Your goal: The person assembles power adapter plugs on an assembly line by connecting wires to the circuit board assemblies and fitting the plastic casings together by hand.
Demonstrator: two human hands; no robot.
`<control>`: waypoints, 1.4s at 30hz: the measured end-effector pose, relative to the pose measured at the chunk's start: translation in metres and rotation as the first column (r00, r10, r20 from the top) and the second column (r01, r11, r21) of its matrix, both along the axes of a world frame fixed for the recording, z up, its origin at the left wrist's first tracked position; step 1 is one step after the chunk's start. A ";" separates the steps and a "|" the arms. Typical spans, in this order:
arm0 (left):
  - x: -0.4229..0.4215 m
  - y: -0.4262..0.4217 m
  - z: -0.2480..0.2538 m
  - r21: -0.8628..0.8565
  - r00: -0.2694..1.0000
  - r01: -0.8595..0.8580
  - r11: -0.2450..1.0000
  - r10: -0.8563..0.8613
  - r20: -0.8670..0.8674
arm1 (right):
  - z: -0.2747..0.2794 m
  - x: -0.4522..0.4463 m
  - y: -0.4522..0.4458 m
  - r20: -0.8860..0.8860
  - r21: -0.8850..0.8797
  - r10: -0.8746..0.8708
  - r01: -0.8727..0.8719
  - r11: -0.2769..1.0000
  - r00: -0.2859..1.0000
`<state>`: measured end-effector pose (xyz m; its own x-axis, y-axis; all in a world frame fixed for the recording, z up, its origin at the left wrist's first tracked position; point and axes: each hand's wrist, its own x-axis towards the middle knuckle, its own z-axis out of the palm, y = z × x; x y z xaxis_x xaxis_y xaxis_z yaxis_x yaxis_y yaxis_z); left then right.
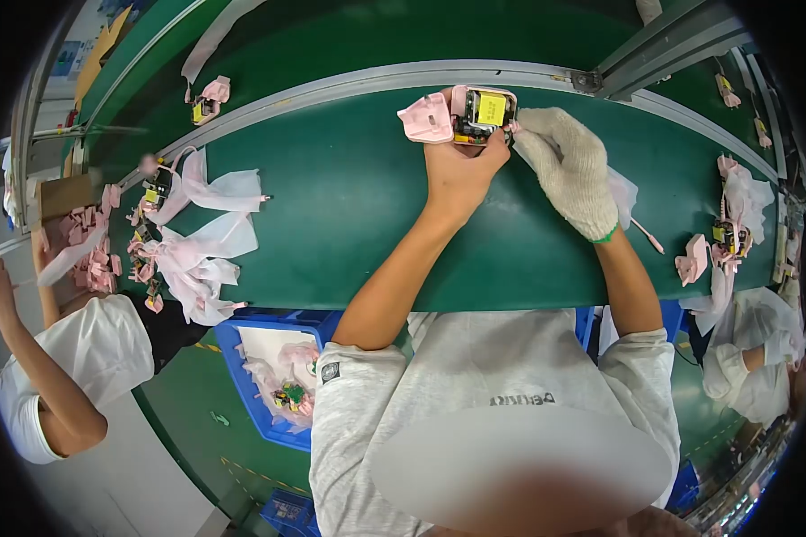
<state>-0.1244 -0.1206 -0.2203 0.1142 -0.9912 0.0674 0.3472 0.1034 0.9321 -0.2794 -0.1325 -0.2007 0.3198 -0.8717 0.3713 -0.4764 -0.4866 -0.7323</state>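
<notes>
My bare left hand [461, 174] is closed around an open pink power adapter housing [461, 94] near the far edge of the bench. Inside the housing sit a circuit board and a yellow-wrapped transformer [492, 109]. A separate-looking pink cover piece [426, 119] lies against its left side, above my fingers. My right hand [566, 161], in a white knitted glove, pinches the pink cable [514, 128] at the housing's right end. Past the glove, a translucent white bag [622, 190] and a pink plug end [655, 242] rest on the bench.
Adapters with bagged cables [201, 259] lie on the green bench [349, 179] at left, more [733, 237] at right. A blue bin [269, 438] holding similar parts stands below the near edge. A metal rail [376, 76] runs behind. Co-workers [90, 349] sit at both sides.
</notes>
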 end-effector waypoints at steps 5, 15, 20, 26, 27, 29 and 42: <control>0.002 0.001 0.000 -0.005 0.999 -0.034 0.999 0.034 0.038 | -0.002 0.000 0.000 0.014 -0.031 0.030 -0.030 0.999 0.999; 0.002 0.002 0.000 -0.047 1.000 0.000 0.999 0.000 0.019 | 0.012 0.004 0.008 0.074 0.116 -0.040 0.031 0.993 0.996; 0.004 0.002 -0.007 -0.071 0.963 -0.094 0.993 0.109 0.248 | 0.010 0.011 0.009 0.014 0.002 -0.050 0.050 0.999 0.999; 0.004 0.005 0.002 0.006 0.994 -0.048 0.999 0.047 0.097 | 0.007 0.007 0.007 -0.007 -0.091 -0.023 0.022 0.996 1.000; 0.005 0.006 0.004 0.007 0.994 -0.044 0.999 0.044 0.098 | 0.009 0.007 0.007 0.043 0.000 -0.019 0.019 1.000 0.999; 0.005 0.011 0.008 -0.045 0.988 -0.068 0.997 0.073 0.136 | 0.013 0.006 0.007 0.138 0.182 -0.028 0.002 0.983 0.990; 0.016 0.006 0.003 0.036 0.953 0.135 0.990 -0.120 -0.277 | 0.032 -0.010 0.002 0.263 0.264 0.050 -0.121 0.957 0.964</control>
<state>-0.1084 -0.1148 -0.2174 -0.0067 -1.0000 -0.0025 0.5971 -0.0060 0.8022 -0.2889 -0.1305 -0.1690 0.3256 -0.9245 0.1983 -0.2253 -0.2795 -0.9333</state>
